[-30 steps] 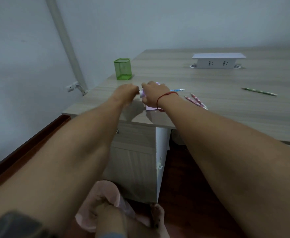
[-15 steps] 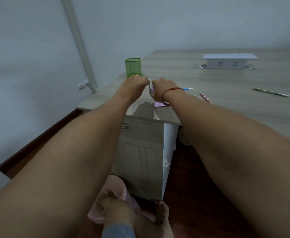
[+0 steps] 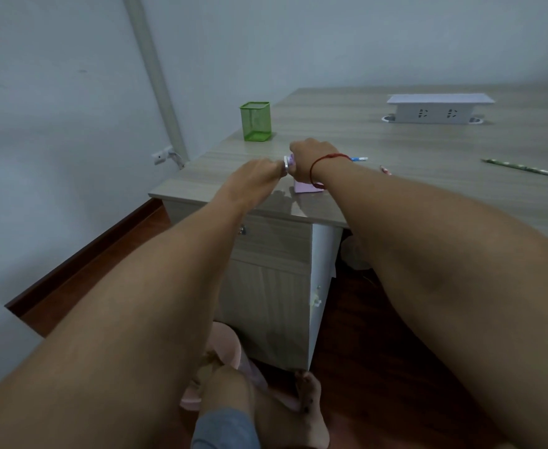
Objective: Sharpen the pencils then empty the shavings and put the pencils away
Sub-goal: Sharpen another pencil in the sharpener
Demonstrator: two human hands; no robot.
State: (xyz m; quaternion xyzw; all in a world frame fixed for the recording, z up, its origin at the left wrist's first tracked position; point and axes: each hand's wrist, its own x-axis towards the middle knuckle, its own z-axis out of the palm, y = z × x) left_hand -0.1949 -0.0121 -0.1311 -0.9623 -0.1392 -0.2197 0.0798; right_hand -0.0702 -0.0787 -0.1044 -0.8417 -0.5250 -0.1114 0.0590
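A small purple and white sharpener [image 3: 287,163] is held between my two hands just above the desk's front left corner. My left hand [image 3: 259,175] pinches its white end. My right hand [image 3: 311,158], with a red string on the wrist, is closed on the other side. The end of a blue pencil [image 3: 360,159] sticks out past that wrist, in line with the sharpener. A pink block [image 3: 305,188] lies on the desk under my right wrist. A red pencil [image 3: 385,170] and a green pencil [image 3: 517,166] lie to the right. The green mesh holder [image 3: 255,121] stands behind my hands.
A white socket box [image 3: 437,110] sits at the back of the wooden desk [image 3: 347,137]. Below the desk edge are a cabinet [image 3: 266,286] and a pink bin [image 3: 225,353] on the floor by my feet. The wall is close on the left.
My hands have stayed together on the sharpener, lifting slightly and coming back down. The view has shifted left. The loose pencils and the holder have not moved.
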